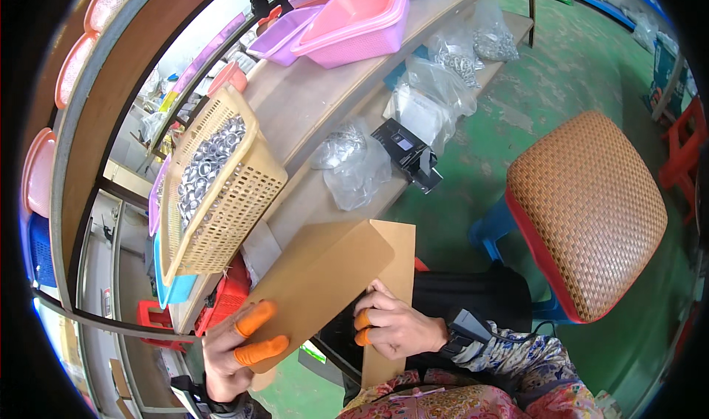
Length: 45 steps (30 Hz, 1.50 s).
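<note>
A brown cardboard box [317,271] is tilted over my lap, its long plain side facing up and a flap [402,245] standing out at its far right end. My left hand [233,345] grips the box's near left end, with orange finger cots on two fingers lying along the cardboard and its thumb out of sight. At the right edge, the curled fingers of my right hand [399,321], two also in orange cots, close on the cardboard by the flap. What the box holds, if anything, is hidden. Both wrists carry dark strapped devices.
A cream plastic basket [236,197] full of small metal rings stands left on the workbench [288,101]. Pink and purple baskets [354,31] sit farther back. Bags of metal parts [354,160] and a black box [402,149] lie on the lower shelf. A woven-top stool [591,212] stands right.
</note>
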Tool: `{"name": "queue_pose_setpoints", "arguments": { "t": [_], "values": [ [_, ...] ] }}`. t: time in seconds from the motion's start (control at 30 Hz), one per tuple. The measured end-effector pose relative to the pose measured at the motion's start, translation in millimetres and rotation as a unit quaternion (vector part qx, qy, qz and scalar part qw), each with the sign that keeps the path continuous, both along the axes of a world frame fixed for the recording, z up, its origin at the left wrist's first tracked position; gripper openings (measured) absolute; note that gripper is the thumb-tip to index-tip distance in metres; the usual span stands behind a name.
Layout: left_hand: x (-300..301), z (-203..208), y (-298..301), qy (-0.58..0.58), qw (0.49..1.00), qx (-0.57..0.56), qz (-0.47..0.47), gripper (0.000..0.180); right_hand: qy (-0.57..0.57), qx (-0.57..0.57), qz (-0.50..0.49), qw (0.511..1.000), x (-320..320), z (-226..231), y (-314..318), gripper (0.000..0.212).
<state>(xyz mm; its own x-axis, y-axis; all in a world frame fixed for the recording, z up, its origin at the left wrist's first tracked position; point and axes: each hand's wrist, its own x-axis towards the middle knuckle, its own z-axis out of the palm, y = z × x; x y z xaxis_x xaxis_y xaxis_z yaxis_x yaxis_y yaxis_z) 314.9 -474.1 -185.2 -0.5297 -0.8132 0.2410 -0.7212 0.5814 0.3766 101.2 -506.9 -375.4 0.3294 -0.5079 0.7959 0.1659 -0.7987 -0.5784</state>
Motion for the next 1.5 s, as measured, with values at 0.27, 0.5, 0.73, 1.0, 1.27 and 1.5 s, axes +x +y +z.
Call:
{"name": "queue_pose_setpoints", "arguments": {
  "t": [0.27, 0.5, 0.73, 1.0, 1.27, 1.5],
  "values": [
    [-30.7, 61.0, -39.2, -0.171, 0.979, -0.009, -0.108, 0.032, -0.062, 0.025, 0.043, 0.997, -22.6, -6.0, 10.9, 0.012],
    [-52.0, 68.7, -42.3, -0.326, 0.925, -0.041, -0.188, 0.030, -0.069, 0.044, 0.045, 0.996, -31.2, -17.5, 12.9, 0.013],
    [-46.1, 67.5, -47.5, -0.277, 0.936, -0.018, -0.216, 0.026, -0.052, 0.042, -0.001, 0.998, -33.6, -18.6, 14.6, 0.014],
    [-53.8, 47.3, -9.0, -0.437, 0.867, -0.042, -0.237, 0.036, -0.036, 0.056, -0.016, 0.998, -29.3, -17.1, 22.2, 0.016],
    [-89.2, -20.5, 30.4, -0.278, 0.907, -0.049, -0.313, 0.027, -0.239, 0.307, -0.171, 0.905, -30.4, -42.2, 12.7, 0.035],
    [-113.5, -131.9, 26.8, -0.230, 0.927, -0.054, -0.291, 0.019, 0.193, 0.285, -0.198, 0.918, -33.4, -57.9, -62.1, 0.028]
  ]
}}
